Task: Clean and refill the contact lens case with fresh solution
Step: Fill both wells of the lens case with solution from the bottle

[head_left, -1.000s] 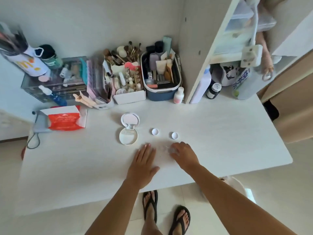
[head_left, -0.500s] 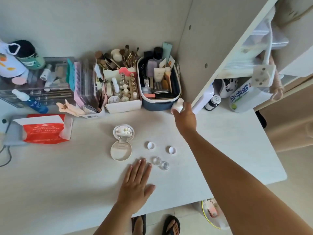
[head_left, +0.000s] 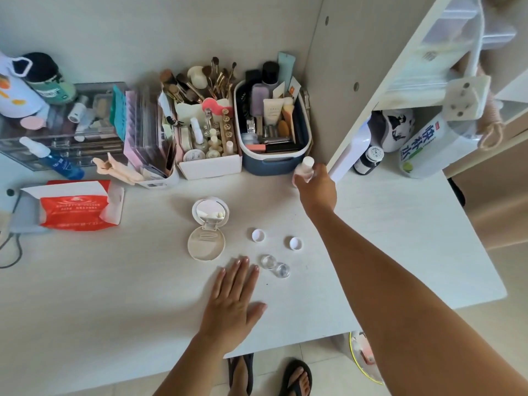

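Fingers of the right hand [head_left: 315, 185] curl round a small white bottle [head_left: 304, 169] at the back of the table [head_left: 400, 238], just in front of the blue basket [head_left: 274, 162] and beside the edge of the white shelf panel [head_left: 347, 158]. Only the bottle's cap and upper body show above the hand; whether it still stands on the table or is lifted clear cannot be told

Left hand [head_left: 233, 298] lies flat on the table, palm down, fingers straight and close together, thumb spread to the side, holding nothing. Its fingertips stop just short of the lens case [head_left: 275, 265], a clear two-well case lying open on the table between the two arms, near but not touching the hand. Behind the case lie its two white caps, apart from each other and from the case: one cap [head_left: 258, 235] toward the left, the other cap [head_left: 295, 243] toward the right, nearer the right forearm

Left of the caps a round compact [head_left: 207, 235] lies open, its mirror lid tilted back. A red tissue pack [head_left: 75, 208] sits at the far left. A white box [head_left: 210, 164] of brushes and small bottles stands beside the basket along the wall
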